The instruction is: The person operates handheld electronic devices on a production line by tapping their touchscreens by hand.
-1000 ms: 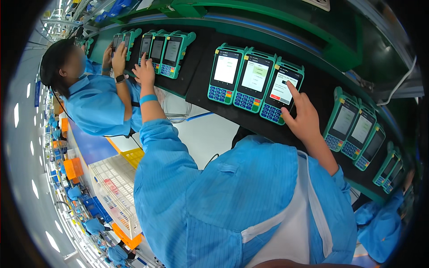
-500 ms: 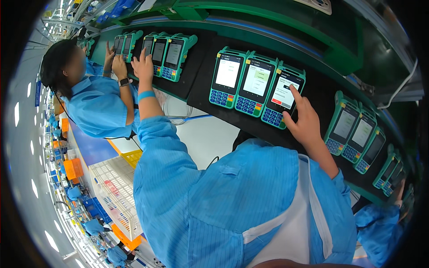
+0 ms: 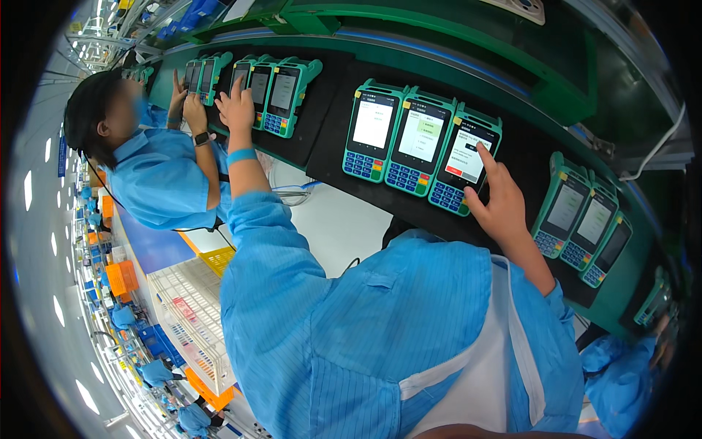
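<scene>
Three payment terminals in green cradles stand side by side before me: a left one (image 3: 373, 126), a middle one (image 3: 420, 139) and a right one (image 3: 457, 164), all with lit screens. My right hand (image 3: 506, 205) is open, its index fingertip at the right terminal's screen and its thumb beside the keypad. My left hand (image 3: 236, 113), with a blue wristband, reaches to a second group on the left. Its index finger points at the screen of that group's leftmost terminal (image 3: 241, 71), partly hidden by the hand; whether it touches cannot be told. Beside that stand two more terminals (image 3: 282, 95).
More terminals (image 3: 564, 205) stand to the right on the black mat (image 3: 333, 135). On the left a co-worker in blue (image 3: 164, 168) handles other terminals (image 3: 208, 73). Another person's blue sleeve (image 3: 621, 380) is at the lower right. A white basket (image 3: 183, 307) stands behind on the left.
My hands keep nearly the same places at the terminals. At the far right, several terminals have shifted or been lifted by the other person, whose hand is blurred.
</scene>
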Tool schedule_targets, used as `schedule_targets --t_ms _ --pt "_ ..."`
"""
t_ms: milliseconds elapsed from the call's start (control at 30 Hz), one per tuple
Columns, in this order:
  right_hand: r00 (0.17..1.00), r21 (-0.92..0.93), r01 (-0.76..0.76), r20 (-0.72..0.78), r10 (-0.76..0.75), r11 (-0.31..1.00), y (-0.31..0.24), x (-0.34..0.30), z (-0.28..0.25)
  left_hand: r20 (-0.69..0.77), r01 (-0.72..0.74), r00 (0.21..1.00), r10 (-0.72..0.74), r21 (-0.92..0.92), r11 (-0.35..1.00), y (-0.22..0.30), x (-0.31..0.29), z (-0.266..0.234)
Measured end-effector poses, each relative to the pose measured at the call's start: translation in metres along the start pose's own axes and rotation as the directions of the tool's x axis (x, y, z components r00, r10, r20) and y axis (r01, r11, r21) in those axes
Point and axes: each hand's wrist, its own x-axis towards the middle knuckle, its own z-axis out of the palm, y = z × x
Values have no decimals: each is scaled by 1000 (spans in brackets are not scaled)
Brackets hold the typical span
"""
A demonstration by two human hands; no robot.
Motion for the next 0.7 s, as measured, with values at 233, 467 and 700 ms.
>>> schedule_targets --t_ms 233,467,700 --pt "1000 -13 8 -4 -8 1000 0 0 0 -111 -194 975 194 10 981 17 -33 -7" --pt "1000 0 9 -20 -9 1000 -1 -1 0 -30 -179 983 180 33 983 34 -46 -13" --pt "1000 21 21 -24 -21 1000 0 0 0 -82 -270 960 269 4 963 55 -67 -21"
